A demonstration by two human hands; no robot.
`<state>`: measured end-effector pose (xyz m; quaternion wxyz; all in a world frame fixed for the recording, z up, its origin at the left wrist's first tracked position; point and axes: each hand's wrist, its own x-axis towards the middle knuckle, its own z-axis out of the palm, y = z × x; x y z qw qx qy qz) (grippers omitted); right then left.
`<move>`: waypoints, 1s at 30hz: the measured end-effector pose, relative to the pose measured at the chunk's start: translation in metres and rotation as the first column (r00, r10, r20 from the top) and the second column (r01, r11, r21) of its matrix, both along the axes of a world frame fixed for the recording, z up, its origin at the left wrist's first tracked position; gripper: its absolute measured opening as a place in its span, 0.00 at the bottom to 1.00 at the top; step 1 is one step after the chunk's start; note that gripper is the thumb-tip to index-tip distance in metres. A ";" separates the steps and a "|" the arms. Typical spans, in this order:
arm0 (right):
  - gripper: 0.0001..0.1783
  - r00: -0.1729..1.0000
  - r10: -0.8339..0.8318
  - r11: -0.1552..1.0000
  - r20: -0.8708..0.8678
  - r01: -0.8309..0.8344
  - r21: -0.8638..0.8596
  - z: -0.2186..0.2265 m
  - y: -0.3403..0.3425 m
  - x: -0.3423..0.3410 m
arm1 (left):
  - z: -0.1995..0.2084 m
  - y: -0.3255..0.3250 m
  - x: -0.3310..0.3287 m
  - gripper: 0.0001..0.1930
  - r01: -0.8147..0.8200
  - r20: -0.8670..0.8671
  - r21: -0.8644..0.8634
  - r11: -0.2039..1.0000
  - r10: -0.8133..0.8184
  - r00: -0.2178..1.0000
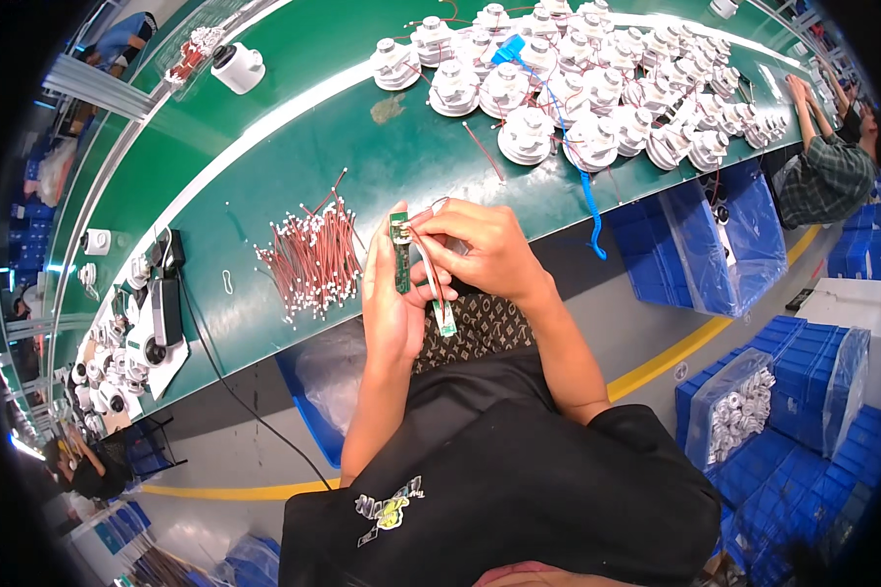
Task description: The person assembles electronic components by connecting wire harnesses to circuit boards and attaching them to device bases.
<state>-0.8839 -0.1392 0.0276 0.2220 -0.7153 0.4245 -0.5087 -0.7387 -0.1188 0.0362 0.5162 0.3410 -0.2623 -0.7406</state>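
My left hand (387, 318) is closed around a narrow green circuit board (401, 266), held upright just off the bench's near edge. At the board's upper end, my right hand (487, 240) pinches a thin cable by its white plug; whether the plug is seated cannot be made out. Red and white wires (435, 279) hang below my fingers. A second, smaller green board (446, 323) is at their lower end, over my lap. Beside my left hand, a heap of short red-brown cables (313, 256) with white plugs lies on the green bench (362, 137).
Many white round camera-like units (578, 93) crowd the bench's far right, with a blue strap (592, 215) hanging over the edge. Blue crates (695, 245) stand on the right. A black cord (225, 377) runs down on the left. Another person's arm (808, 110) rests at the far right.
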 end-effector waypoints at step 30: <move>0.05 0.998 -0.043 0.993 0.040 0.047 -0.105 -0.010 -0.003 0.002 | 0.002 0.000 0.008 0.27 0.042 0.071 -0.030 0.999 -0.040 0.997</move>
